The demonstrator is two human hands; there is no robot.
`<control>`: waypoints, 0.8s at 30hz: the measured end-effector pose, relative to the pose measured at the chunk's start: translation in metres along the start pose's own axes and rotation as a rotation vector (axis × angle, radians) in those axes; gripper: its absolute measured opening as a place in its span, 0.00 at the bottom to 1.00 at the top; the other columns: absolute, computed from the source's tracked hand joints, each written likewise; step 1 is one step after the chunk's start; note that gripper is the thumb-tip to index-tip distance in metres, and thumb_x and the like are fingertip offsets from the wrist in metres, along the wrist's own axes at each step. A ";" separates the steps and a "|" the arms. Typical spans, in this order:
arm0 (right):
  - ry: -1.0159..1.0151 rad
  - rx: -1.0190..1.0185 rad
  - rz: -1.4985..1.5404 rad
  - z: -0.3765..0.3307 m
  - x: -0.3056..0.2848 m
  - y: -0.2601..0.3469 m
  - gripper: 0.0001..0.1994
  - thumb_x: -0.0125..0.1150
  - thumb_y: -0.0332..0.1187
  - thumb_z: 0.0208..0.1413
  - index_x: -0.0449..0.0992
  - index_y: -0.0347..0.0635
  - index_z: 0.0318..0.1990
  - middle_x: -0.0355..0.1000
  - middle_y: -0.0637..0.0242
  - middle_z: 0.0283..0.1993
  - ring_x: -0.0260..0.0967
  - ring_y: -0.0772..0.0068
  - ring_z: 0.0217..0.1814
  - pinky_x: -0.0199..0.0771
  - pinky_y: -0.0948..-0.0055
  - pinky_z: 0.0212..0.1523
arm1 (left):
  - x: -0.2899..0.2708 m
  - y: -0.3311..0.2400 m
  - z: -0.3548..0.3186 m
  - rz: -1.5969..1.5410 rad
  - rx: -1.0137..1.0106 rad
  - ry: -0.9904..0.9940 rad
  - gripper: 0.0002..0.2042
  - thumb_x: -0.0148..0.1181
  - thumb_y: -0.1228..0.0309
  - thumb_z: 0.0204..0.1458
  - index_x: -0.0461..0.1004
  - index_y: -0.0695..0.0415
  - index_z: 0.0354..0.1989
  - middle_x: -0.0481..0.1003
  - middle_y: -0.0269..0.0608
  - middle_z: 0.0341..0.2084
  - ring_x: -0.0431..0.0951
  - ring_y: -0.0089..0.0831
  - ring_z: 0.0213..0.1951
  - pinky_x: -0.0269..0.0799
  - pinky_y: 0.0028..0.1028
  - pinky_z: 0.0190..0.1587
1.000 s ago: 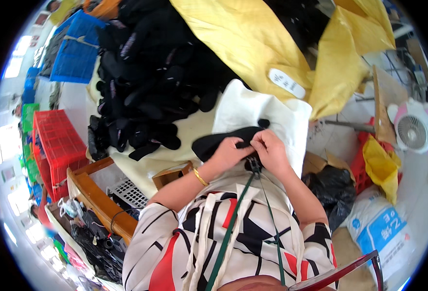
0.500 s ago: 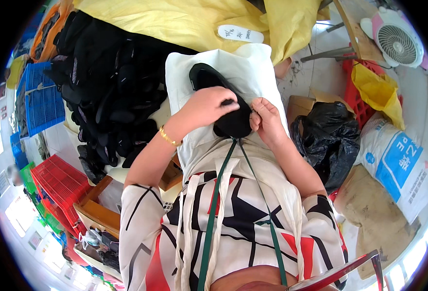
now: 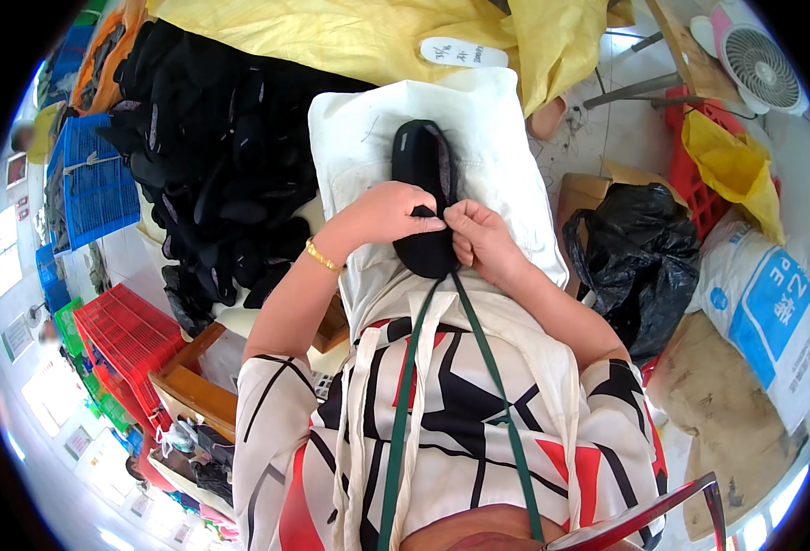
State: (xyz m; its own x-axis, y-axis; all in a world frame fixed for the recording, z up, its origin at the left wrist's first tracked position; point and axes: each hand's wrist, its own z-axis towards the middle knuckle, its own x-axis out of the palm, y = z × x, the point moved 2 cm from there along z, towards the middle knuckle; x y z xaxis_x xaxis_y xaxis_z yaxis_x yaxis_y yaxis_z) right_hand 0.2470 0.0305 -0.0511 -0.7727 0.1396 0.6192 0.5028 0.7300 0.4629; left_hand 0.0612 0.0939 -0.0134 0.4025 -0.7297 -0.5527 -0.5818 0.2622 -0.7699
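A black cloth shoe (image 3: 414, 163) lies lengthwise across the white cloth (image 3: 501, 151) on my lap. Its opening faces up on the right side, showing a patterned lining. My left hand (image 3: 391, 213) reaches over the middle of the shoe, thumb and fingers closed on the edge of its opening. Against the right edge, my right hand (image 3: 483, 239) has its fingers curled in a pinch, the fingertips touching the shoe. Whatever small thing that pinch may hold is hidden. The two hands' fingertips almost meet.
A large heap of black shoes (image 3: 230, 156) lies at my left. Yellow sheeting (image 3: 331, 41) with a white sole-shaped piece (image 3: 464, 52) spreads beyond my lap. To the right are a black plastic bag (image 3: 639, 257), a white-and-blue sack (image 3: 763, 308) and a fan (image 3: 761, 66).
The shoe has swung from a slant to nearly straight, its far end moving right. My left hand has shifted down, and my right hand has come in against the shoe's edge.
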 end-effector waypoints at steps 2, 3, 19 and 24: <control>-0.033 -0.064 0.082 -0.006 -0.002 0.007 0.07 0.58 0.36 0.64 0.71 0.45 0.37 0.58 0.76 0.17 0.52 0.83 0.14 0.50 0.80 0.15 | 0.010 0.006 0.001 -0.124 -0.054 -0.003 0.14 0.66 0.59 0.53 0.77 0.59 0.35 0.77 0.45 0.29 0.77 0.41 0.33 0.72 0.34 0.40; -0.037 -0.120 0.117 -0.009 -0.006 0.018 0.06 0.58 0.35 0.64 0.71 0.45 0.37 0.57 0.77 0.17 0.51 0.83 0.15 0.50 0.80 0.16 | 0.014 0.009 0.000 -0.185 -0.082 -0.005 0.14 0.66 0.60 0.52 0.77 0.59 0.36 0.77 0.44 0.30 0.77 0.40 0.34 0.72 0.33 0.41; -0.099 -0.506 0.327 -0.058 -0.062 0.073 0.06 0.56 0.35 0.66 0.70 0.46 0.36 0.54 0.78 0.20 0.47 0.83 0.20 0.49 0.80 0.22 | 0.035 -0.030 -0.041 -0.411 -0.493 -0.384 0.12 0.68 0.71 0.51 0.74 0.64 0.39 0.77 0.35 0.30 0.74 0.20 0.31 0.72 0.22 0.34; -0.102 -0.548 0.312 -0.073 -0.072 0.076 0.06 0.56 0.35 0.66 0.70 0.45 0.37 0.53 0.78 0.21 0.46 0.82 0.20 0.49 0.79 0.22 | 0.056 -0.012 -0.044 -0.360 -0.209 -0.533 0.11 0.66 0.71 0.52 0.74 0.64 0.40 0.77 0.36 0.30 0.74 0.20 0.27 0.72 0.23 0.30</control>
State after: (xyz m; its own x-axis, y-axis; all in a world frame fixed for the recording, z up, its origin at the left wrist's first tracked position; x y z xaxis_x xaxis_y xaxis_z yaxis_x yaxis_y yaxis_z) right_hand 0.3693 0.0273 -0.0138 -0.5775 0.3726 0.7264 0.8144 0.2002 0.5447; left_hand 0.0597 0.0224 -0.0209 0.8591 -0.3234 -0.3966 -0.4494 -0.1059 -0.8871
